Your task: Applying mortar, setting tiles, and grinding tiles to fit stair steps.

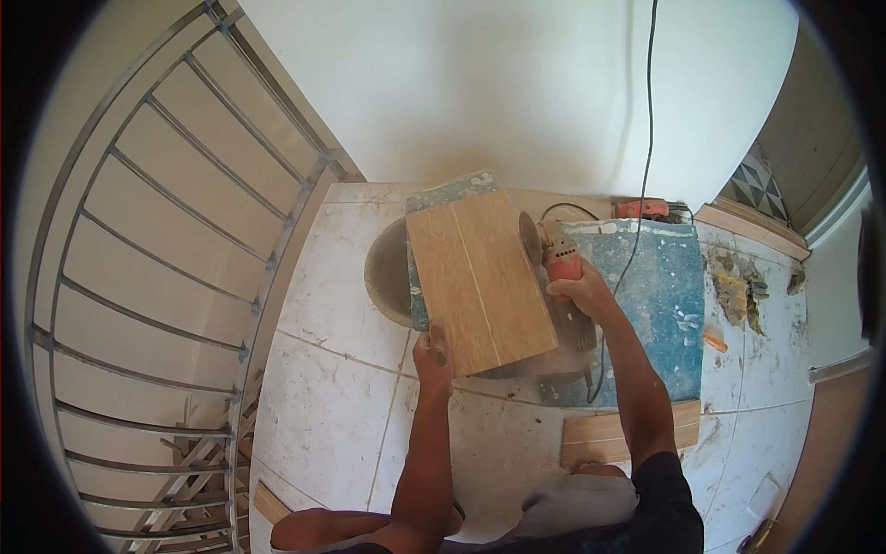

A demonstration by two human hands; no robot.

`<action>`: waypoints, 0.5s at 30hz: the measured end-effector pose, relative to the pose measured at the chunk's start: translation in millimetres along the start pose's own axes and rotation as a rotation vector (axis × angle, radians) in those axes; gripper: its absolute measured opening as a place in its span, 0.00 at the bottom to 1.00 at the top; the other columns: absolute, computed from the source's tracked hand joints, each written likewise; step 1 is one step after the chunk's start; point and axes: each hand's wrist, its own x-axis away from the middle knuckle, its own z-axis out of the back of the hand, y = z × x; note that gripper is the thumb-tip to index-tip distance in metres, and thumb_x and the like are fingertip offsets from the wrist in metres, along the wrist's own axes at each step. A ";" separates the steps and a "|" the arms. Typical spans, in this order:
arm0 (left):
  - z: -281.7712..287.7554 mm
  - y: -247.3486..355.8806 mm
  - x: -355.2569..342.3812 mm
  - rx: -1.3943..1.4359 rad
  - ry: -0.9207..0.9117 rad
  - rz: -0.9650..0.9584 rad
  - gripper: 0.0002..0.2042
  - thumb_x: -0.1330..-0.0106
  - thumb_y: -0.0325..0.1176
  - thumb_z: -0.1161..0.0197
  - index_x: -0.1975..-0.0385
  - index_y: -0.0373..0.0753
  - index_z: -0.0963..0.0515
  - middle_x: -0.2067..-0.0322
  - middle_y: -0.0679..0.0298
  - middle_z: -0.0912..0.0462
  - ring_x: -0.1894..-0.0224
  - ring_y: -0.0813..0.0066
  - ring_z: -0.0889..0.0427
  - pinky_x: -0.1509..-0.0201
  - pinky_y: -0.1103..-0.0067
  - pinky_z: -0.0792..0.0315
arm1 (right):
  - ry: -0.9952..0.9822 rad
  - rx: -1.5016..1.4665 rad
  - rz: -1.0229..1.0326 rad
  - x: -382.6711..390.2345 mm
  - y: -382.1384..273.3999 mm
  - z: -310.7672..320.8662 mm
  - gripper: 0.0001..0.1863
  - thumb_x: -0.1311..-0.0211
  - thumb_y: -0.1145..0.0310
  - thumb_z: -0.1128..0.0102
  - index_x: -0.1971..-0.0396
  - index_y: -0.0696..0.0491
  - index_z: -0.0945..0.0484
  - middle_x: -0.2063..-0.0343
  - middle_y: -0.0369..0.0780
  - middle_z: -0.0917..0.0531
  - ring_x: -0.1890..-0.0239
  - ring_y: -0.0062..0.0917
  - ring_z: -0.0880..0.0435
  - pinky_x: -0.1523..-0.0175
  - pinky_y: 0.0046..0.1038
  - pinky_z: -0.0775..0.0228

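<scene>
A wood-look plank tile (480,286) lies tilted over a round dark basin (388,272), with a paint-spotted blue board (452,192) beneath it. My left hand (432,358) is closed on the tile's lower left edge, thumb pointing up along it. In my right hand (586,288) is a red angle grinder (561,260), gripped around its body. Its round disc (531,238) stands upright at the tile's right edge; whether it touches or spins I cannot tell. Light dust hangs near the disc.
A second blue board (660,277) lies on the right, with another red power tool (641,209) by the wall. A dark cable (650,120) hangs down there. A cut tile piece (632,432) lies near my right knee. Metal railing (166,268) runs along the left; debris (738,295) litters the right.
</scene>
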 end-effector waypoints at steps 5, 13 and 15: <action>1.4 -0.5 -1.4 -0.013 0.004 0.007 0.28 0.26 0.52 0.46 0.41 0.29 0.30 0.50 0.64 0.24 0.48 0.78 0.28 0.40 0.80 0.37 | 0.018 0.009 0.013 -3.0 0.2 -1.6 0.25 0.57 0.68 0.30 0.55 0.58 0.23 0.69 0.36 0.20 0.70 0.20 0.22 0.64 0.24 0.28; 2.0 -1.0 -1.8 0.010 -0.015 0.004 0.26 0.25 0.51 0.47 0.43 0.31 0.29 0.53 0.66 0.24 0.51 0.80 0.27 0.43 0.81 0.34 | 0.027 0.010 -0.011 -9.6 -3.1 -3.8 0.25 0.58 0.67 0.29 0.56 0.59 0.23 0.68 0.37 0.20 0.69 0.21 0.21 0.62 0.24 0.26; 2.7 -1.7 -2.3 -0.021 -0.006 0.015 0.26 0.25 0.51 0.47 0.43 0.31 0.29 0.54 0.66 0.24 0.52 0.80 0.27 0.45 0.81 0.34 | 0.027 0.024 -0.025 -11.2 -4.4 -2.8 0.25 0.58 0.67 0.29 0.56 0.59 0.23 0.68 0.37 0.20 0.69 0.21 0.21 0.62 0.24 0.26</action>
